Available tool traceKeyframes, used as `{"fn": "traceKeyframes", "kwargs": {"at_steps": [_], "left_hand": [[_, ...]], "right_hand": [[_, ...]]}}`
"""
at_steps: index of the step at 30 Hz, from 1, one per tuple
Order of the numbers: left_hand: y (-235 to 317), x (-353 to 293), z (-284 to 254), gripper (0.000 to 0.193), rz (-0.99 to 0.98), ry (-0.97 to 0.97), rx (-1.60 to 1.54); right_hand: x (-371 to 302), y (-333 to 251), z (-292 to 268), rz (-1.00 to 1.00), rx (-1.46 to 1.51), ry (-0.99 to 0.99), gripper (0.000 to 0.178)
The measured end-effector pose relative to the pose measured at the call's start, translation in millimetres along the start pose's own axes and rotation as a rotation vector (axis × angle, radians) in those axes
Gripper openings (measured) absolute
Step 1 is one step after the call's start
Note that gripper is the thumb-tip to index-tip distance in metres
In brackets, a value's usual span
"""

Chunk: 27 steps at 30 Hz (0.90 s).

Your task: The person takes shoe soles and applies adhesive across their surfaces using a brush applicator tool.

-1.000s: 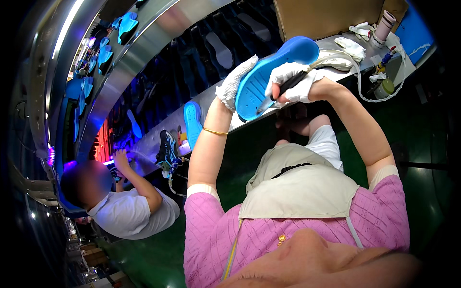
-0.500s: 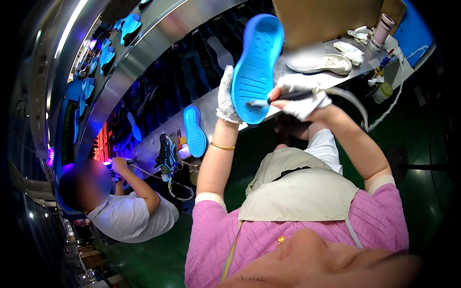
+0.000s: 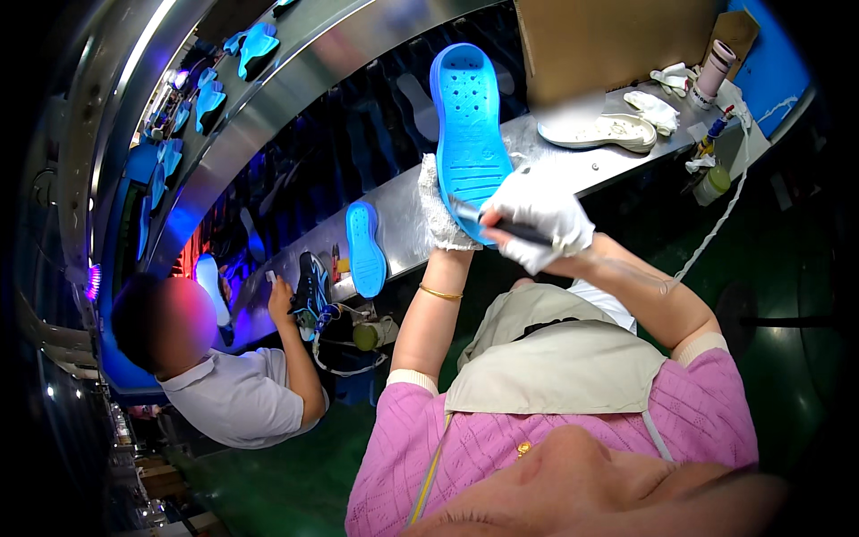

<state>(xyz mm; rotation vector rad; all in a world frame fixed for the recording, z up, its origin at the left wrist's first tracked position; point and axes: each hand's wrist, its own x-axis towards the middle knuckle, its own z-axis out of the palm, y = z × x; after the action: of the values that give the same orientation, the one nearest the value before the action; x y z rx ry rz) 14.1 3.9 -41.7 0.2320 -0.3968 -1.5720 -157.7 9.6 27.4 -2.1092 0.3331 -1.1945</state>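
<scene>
A blue shoe sole (image 3: 469, 116) stands nearly upright in front of me, its grooved and dotted inner face toward me. My left hand (image 3: 438, 213), in a white knit glove, grips its lower left side; the fingers behind it are hidden. My right hand (image 3: 546, 213), gloved with bare fingertips, is closed round the dark handle of a brush (image 3: 523, 229). The brush's tip lies against the sole's lower left edge. A thin pale tube runs beside my right forearm.
On the metal bench (image 3: 407, 228) lie another blue sole (image 3: 365, 251), a dark sneaker (image 3: 312, 286) and a white sole (image 3: 617, 132). White gloves (image 3: 651, 111) and a pink tumbler (image 3: 713, 72) stand farther right. At left, a co-worker (image 3: 242, 394) works beside a conveyor carrying blue soles (image 3: 258, 46).
The sole has tilted from leaning right to leaning slightly left. My right hand and brush have moved a little down, to its left edge. The co-worker's arm has swung toward the sneaker.
</scene>
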Motion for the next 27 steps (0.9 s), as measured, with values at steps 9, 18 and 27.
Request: {"fn": "traceKeyframes", "kwargs": {"at_steps": [9, 18, 27], "left_hand": [[1.7, -18.6, 10.9, 0.070, -0.094, -0.032, -0.051], [-5.1, -30.0, 29.9, 0.089, -0.270, -0.148, 0.017], [24.3, -22.7, 5.8, 0.069, -0.174, 0.049, 0.069]], "right_hand": [[24.8, 34.7, -45.2, 0.586, 0.265, -0.094, 0.014], [45.9, 84.9, -71.6, 0.158, -0.108, 0.300, 0.011], [9.1, 31.6, -35.8, 0.223, 0.355, 0.015, 0.019]]}}
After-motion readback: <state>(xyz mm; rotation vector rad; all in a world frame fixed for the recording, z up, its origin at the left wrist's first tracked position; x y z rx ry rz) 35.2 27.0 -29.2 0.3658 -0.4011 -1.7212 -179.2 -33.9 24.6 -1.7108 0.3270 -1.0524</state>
